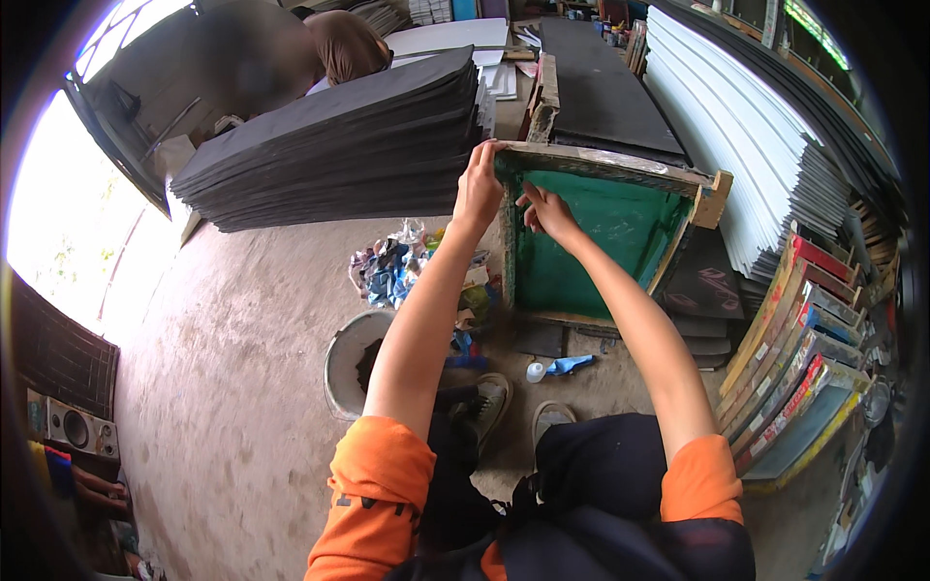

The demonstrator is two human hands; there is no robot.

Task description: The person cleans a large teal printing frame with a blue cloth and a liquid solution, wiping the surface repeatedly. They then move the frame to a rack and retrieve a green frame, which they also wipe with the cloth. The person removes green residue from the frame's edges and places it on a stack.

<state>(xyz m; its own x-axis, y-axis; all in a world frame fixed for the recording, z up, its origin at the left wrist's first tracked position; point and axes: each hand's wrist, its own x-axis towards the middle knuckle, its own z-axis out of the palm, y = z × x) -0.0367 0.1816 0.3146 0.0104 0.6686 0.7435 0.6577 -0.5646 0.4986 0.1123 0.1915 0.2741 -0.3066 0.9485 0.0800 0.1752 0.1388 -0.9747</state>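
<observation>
- We see the left hand gripping the upper left corner of a wooden screen frame; its fingers curl over the top rail, closed on the wood.
- The right hand lies on the green mesh just inside the frame's left rail; its fingers are loosely spread and hold nothing that we can make out.
- The frame stands tilted, propped up from the floor, its mesh face turned toward us. Most of it extends to the right of and below both sets of fingers, and its long axis runs from the left hand's corner toward the far right corner.
- The left hand is the nearer one to the frame's edge; the right hand rests further in, on the mesh.
- Below the left fingers, on the floor, lie a heap of crumpled rags and a grey bucket.
- Above and left of the fingers rises a stack of dark sheets; to the right stands a stack of white sheets.
- Further right, more frames lean in a row.
</observation>
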